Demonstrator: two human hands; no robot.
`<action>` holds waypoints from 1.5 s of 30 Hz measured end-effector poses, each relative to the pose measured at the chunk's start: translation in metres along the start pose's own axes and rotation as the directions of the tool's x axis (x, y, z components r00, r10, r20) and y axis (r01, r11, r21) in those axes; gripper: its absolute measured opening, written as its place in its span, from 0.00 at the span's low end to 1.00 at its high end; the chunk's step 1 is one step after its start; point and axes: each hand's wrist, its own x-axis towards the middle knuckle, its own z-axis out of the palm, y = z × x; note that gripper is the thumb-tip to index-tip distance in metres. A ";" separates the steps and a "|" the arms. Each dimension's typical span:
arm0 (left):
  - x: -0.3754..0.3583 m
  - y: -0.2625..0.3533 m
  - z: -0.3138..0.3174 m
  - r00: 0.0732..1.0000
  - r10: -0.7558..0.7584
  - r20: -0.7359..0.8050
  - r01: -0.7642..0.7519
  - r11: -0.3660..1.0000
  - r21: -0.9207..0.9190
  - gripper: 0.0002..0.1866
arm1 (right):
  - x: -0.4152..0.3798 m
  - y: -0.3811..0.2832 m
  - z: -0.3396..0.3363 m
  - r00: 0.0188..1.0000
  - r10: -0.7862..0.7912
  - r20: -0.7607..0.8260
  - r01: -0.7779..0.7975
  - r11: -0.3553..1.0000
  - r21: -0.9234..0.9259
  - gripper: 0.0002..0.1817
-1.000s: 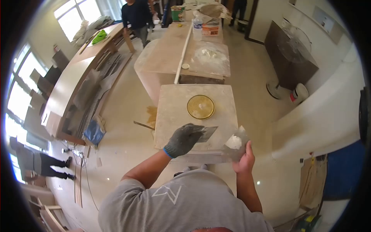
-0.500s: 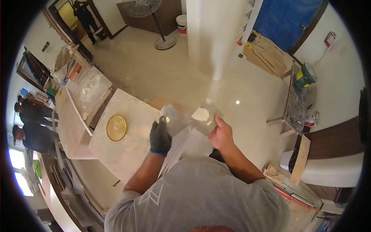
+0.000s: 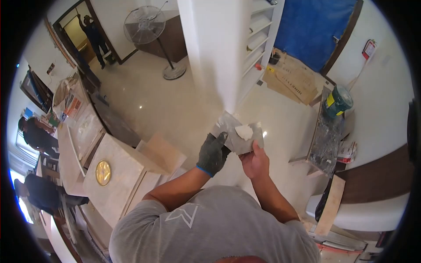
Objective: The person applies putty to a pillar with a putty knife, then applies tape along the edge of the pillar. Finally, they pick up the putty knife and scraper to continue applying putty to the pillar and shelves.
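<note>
My left hand (image 3: 212,154), in a dark glove with a blue cuff, grips a flat grey putty scraper (image 3: 223,122) with the thumb on its face. In my bare right hand (image 3: 255,164) is a second flat metal scraper (image 3: 252,144), pinched at its near edge. A lump of white putty (image 3: 244,132) lies on that second scraper. The two sheets overlap in this view, in front of my chest. Left of my hands, a round gold lid (image 3: 103,172) lies on the dusty table (image 3: 125,155).
A white pillar (image 3: 215,57) with shelves (image 3: 257,37) rises ahead. On the right, a stained bench (image 3: 323,147) bears a green bucket (image 3: 337,101). A stand fan (image 3: 160,44) is at back left. Other people (image 3: 44,193) stand left; one person (image 3: 94,37) is by a doorway.
My hands and both scrapers have come together; they were side by side before. The view has swung right, so the table and gold lid sit further left.
</note>
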 end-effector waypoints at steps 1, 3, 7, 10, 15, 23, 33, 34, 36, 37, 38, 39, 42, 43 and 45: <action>0.011 -0.008 0.015 1.000 -0.002 0.003 0.002 1.000 0.011 0.23 | 0.012 -0.017 -0.006 1.000 -0.012 0.017 0.012 1.000 -0.006 0.28; 0.028 -0.019 0.040 1.000 -0.007 0.001 0.007 0.999 0.038 0.23 | 0.032 -0.046 -0.017 0.999 -0.026 0.019 0.027 0.999 -0.021 0.28; 0.079 -0.030 0.061 0.988 -0.091 0.125 0.074 0.989 0.131 0.23 | 0.071 -0.090 -0.037 1.000 -0.017 -0.008 0.016 1.000 -0.017 0.28; 0.122 -0.032 0.078 0.986 -0.117 0.120 0.093 0.977 0.193 0.22 | 0.114 -0.117 -0.052 0.998 -0.055 -0.038 0.058 0.997 0.059 0.25; 0.222 -0.050 0.040 0.992 -0.116 0.059 0.099 0.967 0.236 0.21 | 0.236 -0.172 -0.097 0.979 -0.183 -0.086 0.188 0.981 0.053 0.24; 0.401 -0.036 0.031 0.972 -0.180 -0.154 0.224 0.909 0.351 0.22 | 0.461 -0.296 -0.080 0.932 -0.339 -0.131 0.334 0.941 -0.055 0.22; 0.514 -0.022 0.014 0.923 0.072 -0.377 0.076 0.928 0.364 0.19 | 0.817 -0.402 -0.010 0.966 -0.260 -0.001 0.256 0.952 -0.169 0.20; 0.514 -0.023 0.011 0.896 0.115 -0.428 0.040 0.941 0.336 0.19 | 0.850 -0.405 0.003 0.974 -0.227 -0.019 0.220 0.960 -0.175 0.21; 0.516 -0.028 0.008 0.816 0.204 -0.541 -0.031 0.949 0.312 0.19 | 0.905 -0.406 0.022 0.979 -0.195 0.066 0.205 0.923 -0.326 0.20; 0.516 -0.032 0.011 0.767 0.241 -0.595 -0.064 0.951 0.303 0.19 | 0.926 -0.405 0.031 0.979 -0.174 0.108 0.203 0.895 -0.398 0.20; 0.516 -0.036 0.015 0.718 0.276 -0.638 -0.113 0.952 0.284 0.20 | 0.946 -0.403 0.040 0.986 -0.147 0.078 0.166 0.882 -0.441 0.19; 0.516 -0.043 0.018 0.689 0.300 -0.660 -0.149 0.950 0.276 0.20 | 0.958 -0.400 0.048 0.991 -0.098 0.090 0.129 0.860 -0.494 0.20; 0.529 -0.058 0.032 0.603 0.354 -0.715 -0.245 0.935 0.256 0.20 | 0.985 -0.396 0.068 0.991 0.018 0.134 0.068 0.788 -0.612 0.21; 0.535 -0.064 0.042 0.576 0.357 -0.735 -0.263 0.933 0.247 0.20 | 0.992 -0.396 0.066 0.987 0.043 0.153 0.064 0.774 -0.630 0.21; 0.544 -0.075 0.058 0.541 0.366 -0.757 -0.284 0.927 0.245 0.20 | 0.999 -0.397 0.063 0.985 0.071 0.159 0.055 0.738 -0.672 0.21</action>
